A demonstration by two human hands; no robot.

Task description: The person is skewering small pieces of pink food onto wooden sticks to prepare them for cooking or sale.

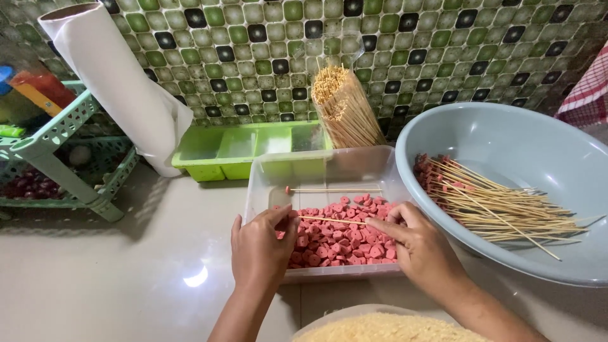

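Left hand point(258, 247): bare, no ring, no glove, no watch at wrist; nails short, unpainted; forearm uncovered to the frame's bottom edge. Right hand point(421, 244): likewise bare; no jewellery visible; nails short; forearm uncovered, no sleeve in view on either arm.

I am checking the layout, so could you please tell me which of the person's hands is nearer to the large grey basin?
Right. The right hand lies beside the grey basin, close to its rim; the left hand is at the clear tub's far side.
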